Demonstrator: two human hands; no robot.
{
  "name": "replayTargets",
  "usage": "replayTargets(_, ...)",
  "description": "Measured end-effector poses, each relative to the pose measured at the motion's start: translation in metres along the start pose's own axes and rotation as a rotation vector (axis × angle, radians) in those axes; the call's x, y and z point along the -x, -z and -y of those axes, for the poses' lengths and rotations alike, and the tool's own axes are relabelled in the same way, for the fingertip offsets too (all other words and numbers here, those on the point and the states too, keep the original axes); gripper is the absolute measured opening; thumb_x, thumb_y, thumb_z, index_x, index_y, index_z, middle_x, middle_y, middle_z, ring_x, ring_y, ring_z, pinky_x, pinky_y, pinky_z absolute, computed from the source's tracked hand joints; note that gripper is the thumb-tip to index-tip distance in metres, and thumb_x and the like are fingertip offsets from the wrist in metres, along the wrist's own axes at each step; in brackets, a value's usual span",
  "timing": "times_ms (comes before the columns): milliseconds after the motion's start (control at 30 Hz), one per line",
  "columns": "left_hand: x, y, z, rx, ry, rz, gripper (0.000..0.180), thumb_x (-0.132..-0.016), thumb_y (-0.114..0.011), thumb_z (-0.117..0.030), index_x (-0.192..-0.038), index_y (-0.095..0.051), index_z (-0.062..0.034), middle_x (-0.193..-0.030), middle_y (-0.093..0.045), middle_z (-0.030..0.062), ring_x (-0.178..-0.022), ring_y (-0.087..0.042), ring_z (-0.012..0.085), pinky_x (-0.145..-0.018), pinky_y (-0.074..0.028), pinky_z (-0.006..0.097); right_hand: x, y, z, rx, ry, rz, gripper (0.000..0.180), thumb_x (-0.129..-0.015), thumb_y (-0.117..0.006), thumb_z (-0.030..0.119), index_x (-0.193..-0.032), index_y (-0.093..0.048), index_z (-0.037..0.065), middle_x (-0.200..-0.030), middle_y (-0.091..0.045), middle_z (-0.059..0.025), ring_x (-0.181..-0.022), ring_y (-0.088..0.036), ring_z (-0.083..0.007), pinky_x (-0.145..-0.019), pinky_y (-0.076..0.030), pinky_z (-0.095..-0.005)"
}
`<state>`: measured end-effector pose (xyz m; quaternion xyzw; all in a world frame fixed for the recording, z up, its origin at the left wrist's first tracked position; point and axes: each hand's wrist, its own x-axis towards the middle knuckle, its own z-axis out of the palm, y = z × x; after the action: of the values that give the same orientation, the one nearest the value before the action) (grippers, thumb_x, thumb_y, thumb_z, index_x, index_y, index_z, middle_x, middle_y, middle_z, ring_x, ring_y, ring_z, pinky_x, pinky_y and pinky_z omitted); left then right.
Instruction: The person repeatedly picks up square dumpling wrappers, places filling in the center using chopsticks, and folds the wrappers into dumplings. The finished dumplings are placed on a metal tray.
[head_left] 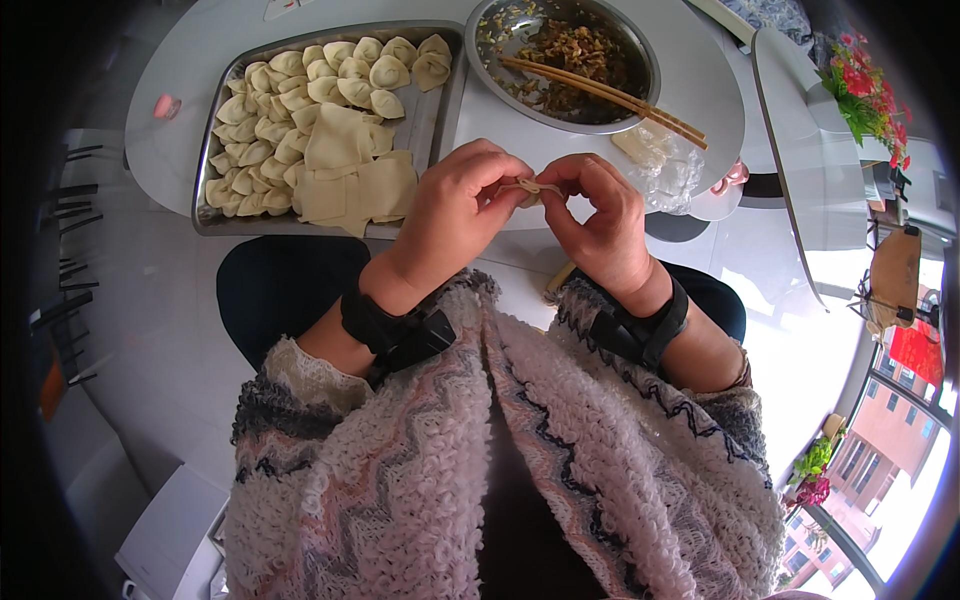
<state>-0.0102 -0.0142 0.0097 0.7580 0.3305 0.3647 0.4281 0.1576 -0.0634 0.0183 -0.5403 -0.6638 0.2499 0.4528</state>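
Note:
Between my two hands, just over the near table edge, is a small folded wonton (530,188). The fingers of my left hand (455,205) pinch one side of it, and those of my right hand (600,210) pinch the other. To the left, a metal tray (440,110) carries rows of folded wontons (290,95) and a stack of flat square wrappers (358,190) at its near side. Beyond my hands stands a steel bowl (645,60) of chopped filling (585,55). A pair of chopsticks (610,95) rests across the bowl, its ends sticking out to the right.
A crumpled clear plastic bag (668,175) lies right of my right hand on the white oval table (700,75). A small pink object (167,106) sits at the table's left. Dark seats (275,290) show under the near edge, with red flowers (862,85) at far right.

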Motion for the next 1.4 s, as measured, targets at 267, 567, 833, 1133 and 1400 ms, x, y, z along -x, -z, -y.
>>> replayTargets(267,-0.0010,0.0010,0.0021,-0.026,-0.117,-0.047,0.013,-0.075,-0.066,0.003,-0.086,-0.062,-0.0024,-0.081,-0.056,0.0063,-0.067,-0.058,0.0194,-0.058,-0.047,0.026,0.0015,-0.0005,-0.0015,-0.063,-0.110,0.009,0.018,-0.072,-0.063,-0.005,-0.088,-0.063,0.003,-0.082,-0.060,-0.0070,-0.067,-0.059,-0.0137,-0.061,-0.049,-0.0250)
replayTargets(567,0.0008,0.0011,-0.0023,0.020,-0.092,-0.139,0.009,-0.076,-0.064,0.004,-0.081,-0.060,-0.0017,-0.077,-0.055,0.0047,-0.062,-0.055,0.0142,-0.053,-0.044,0.026,0.0020,-0.0056,0.0000,-0.786,-0.473,0.181,0.038,-0.078,-0.064,-0.005,-0.114,-0.051,0.001,-0.106,-0.058,-0.0073,-0.099,-0.057,-0.0129,-0.082,-0.050,-0.0267)
replayTargets(833,0.0008,-0.0034,0.0023,0.030,-0.079,-0.182,0.009,-0.080,-0.064,0.003,-0.088,-0.061,0.0007,-0.077,-0.056,0.0032,-0.063,-0.051,0.0098,-0.057,-0.043,0.022,0.0033,-0.0059,-0.0049,-0.814,-0.566,0.191,0.039,-0.081,-0.062,-0.006,-0.117,-0.051,-0.002,-0.102,-0.062,-0.0066,-0.091,-0.061,-0.0125,-0.081,-0.051,-0.0252)
replayTargets(1133,-0.0005,-0.0025,0.0014,0.072,-0.008,-0.142,0.013,-0.081,-0.064,0.001,-0.093,-0.060,-0.0012,-0.086,-0.056,0.0031,-0.067,-0.052,0.0087,-0.061,-0.043,0.021,0.0035,-0.0048,-0.0069,-0.801,-0.571,0.176,0.038,-0.080,-0.063,-0.005,-0.117,-0.053,-0.002,-0.102,-0.062,-0.0067,-0.089,-0.060,-0.0117,-0.077,-0.051,-0.0246)
replayTargets(1400,-0.0013,-0.0032,0.0030,0.071,-0.034,-0.109,0.010,-0.079,-0.065,0.002,-0.085,-0.058,-0.0019,-0.082,-0.057,0.0023,-0.062,-0.049,0.0077,-0.056,-0.040,0.020,0.0038,-0.0054,-0.0076,-0.736,-0.546,0.201,0.036,-0.080,-0.063,-0.005,-0.115,-0.055,-0.002,-0.099,-0.064,-0.0063,-0.088,-0.060,-0.0110,-0.077,-0.051,-0.0240)
